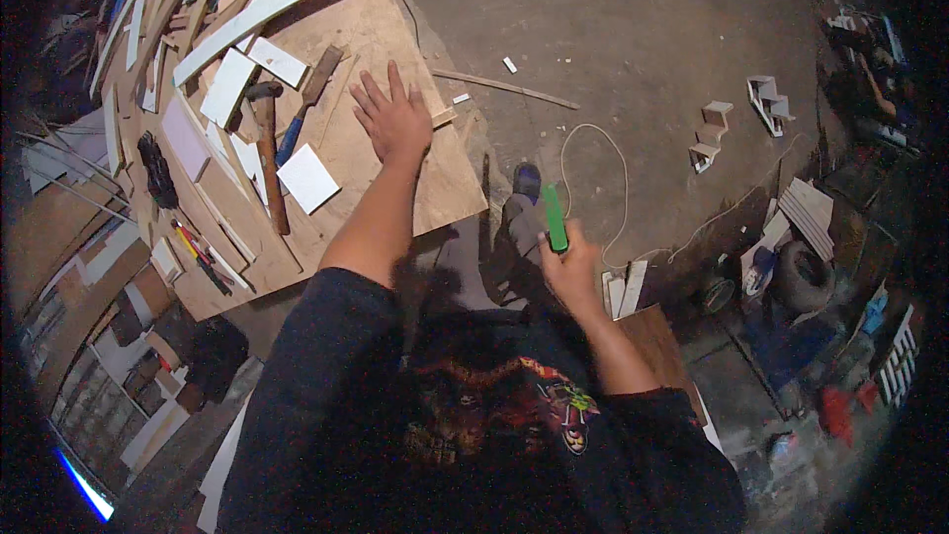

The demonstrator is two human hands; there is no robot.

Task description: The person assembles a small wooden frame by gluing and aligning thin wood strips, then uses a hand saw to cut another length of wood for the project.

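Observation:
My left hand [397,121] lies flat with its fingers spread on the plywood worktop [435,193], near its right edge. A thin wood strip [442,119] pokes out beside that palm. In my right hand [573,259], away from the worktop, is a green bar-shaped object [556,220]; its exact kind does not show. The fingers are wrapped round its lower end, and it points away from me. Left of my left hand lie a blue-handled flat tool [309,104], a wooden-handled hammer [269,158] and a square white board piece [309,179].
Many white and bare wood strips [265,18] crowd the worktop's far left. Pens or small tools [203,257] lie at its near left. A pale cord [625,173] loops over the floor. Two zigzag wooden pieces [710,136] and a tyre [806,277] are to the right.

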